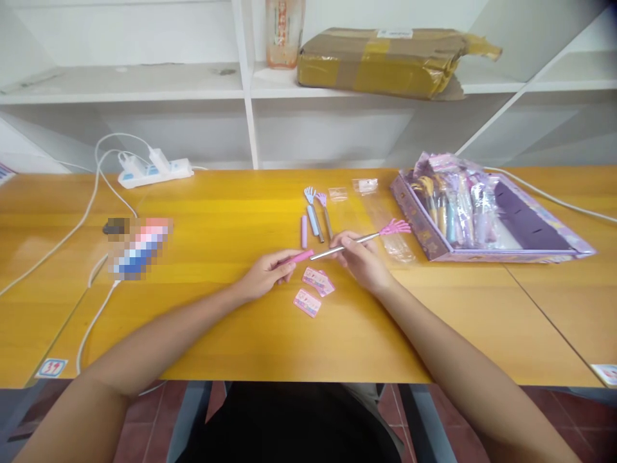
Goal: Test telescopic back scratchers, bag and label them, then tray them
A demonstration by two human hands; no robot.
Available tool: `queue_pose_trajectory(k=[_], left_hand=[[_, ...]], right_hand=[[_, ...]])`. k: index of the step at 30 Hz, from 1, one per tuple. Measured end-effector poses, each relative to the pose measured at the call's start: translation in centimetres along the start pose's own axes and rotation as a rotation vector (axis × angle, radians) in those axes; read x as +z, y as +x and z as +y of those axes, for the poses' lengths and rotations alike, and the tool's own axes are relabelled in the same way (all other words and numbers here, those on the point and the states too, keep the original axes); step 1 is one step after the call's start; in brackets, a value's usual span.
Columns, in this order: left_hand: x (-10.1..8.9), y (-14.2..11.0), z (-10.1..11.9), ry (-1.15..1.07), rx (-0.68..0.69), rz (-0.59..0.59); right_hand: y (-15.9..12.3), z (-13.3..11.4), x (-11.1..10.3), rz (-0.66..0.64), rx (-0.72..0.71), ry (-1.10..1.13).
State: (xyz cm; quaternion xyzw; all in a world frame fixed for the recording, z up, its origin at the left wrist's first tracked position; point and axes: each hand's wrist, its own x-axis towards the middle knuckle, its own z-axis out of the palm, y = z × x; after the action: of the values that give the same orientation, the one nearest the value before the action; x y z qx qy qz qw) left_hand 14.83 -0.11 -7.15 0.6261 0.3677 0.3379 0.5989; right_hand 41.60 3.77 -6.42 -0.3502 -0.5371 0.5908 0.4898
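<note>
My left hand [270,273] is closed round a pink handle sleeve [303,256], its free end pointing right. In my right hand [359,254] is a back scratcher [395,226] with a pink claw head and a bare metal rod. The rod's tip is close to the sleeve's end; whether they touch I cannot tell. Behind the hands lie a blue-headed scratcher [310,193] and a purple-headed scratcher [321,200], with a blue sleeve [313,220] and a lilac sleeve [304,231] beside them. Small pink cards [307,303] rest on the table in front.
Clear plastic sleeves [373,200] lie behind my right hand. A purple box [511,256] at the right holds several wrapped scratchers. A power strip [155,172] with white cables and a blurred-out item [144,247] are on the left. A taped carton [380,62] sits on the shelf.
</note>
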Motion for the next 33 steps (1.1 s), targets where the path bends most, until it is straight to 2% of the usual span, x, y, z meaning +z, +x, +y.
queue_pose_trajectory(k=[4, 10, 17, 22, 33], left_hand=[[-0.06, -0.02, -0.20, -0.018, -0.011, 0.002], [-0.03, 0.00, -0.39, 0.023, 0.002, 0.010], [0.09, -0.03, -0.21, 0.053, -0.015, 0.036], [0.10, -0.07, 0.08, 0.073, -0.016, 0.025], [0.02, 0.06, -0.01, 0.085, -0.011, 0.011]], right_hand=[[0.06, -0.46, 0.06, 0.069, -0.046, 0.032], [0.10, -0.15, -0.20, 0.015, -0.010, -0.054], [-0.34, -0.20, -0.48, -0.031, -0.072, -0.112], [-0.42, -0.61, -0.42, -0.032, -0.064, -0.151], [-0.44, -0.84, -0.46, -0.060, -0.071, -0.144]])
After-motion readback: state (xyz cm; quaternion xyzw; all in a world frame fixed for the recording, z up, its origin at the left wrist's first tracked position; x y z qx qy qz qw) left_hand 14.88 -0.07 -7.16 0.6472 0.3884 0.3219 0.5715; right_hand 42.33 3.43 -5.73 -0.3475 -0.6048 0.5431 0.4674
